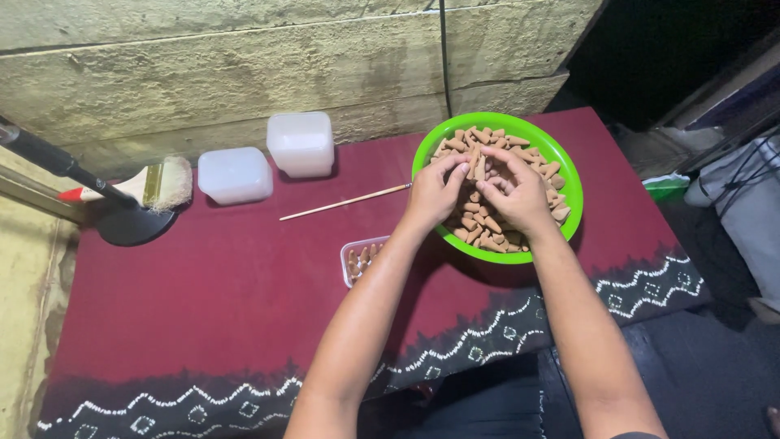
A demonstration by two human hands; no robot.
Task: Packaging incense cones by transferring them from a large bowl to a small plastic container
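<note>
Over a round bright-green plastic bowl [569,175] heaped with small brown cone-shaped pieces [487,232], the left hand [433,193] has its grip nearly closed, thumb and fingertips pinching a few of the cones upright at the top of the heap. The right hand [520,191] meets it fingertip to fingertip, its grip likewise curled in tight around the same little cluster of cones; how many pieces each hand has cannot be made out. Both forearms reach up from the near edge of the desk, bare, wrists bent slightly downward so the palms arch over the bowl.

The bowl sits toward the right of a desk draped in a dark red cloth with a white patterned border [203,301]. Just beside the bowl, under the left forearm, lies a small clear rectangular plastic tray [357,260] with a few cones laid in it. A thin wooden stick [345,202] lies to the left of the bowl. Farther back stand two frosted white plastic tubs [236,175], and at the far left a wide bristle paintbrush [158,185] rests near a black round stand base [130,226].
</note>
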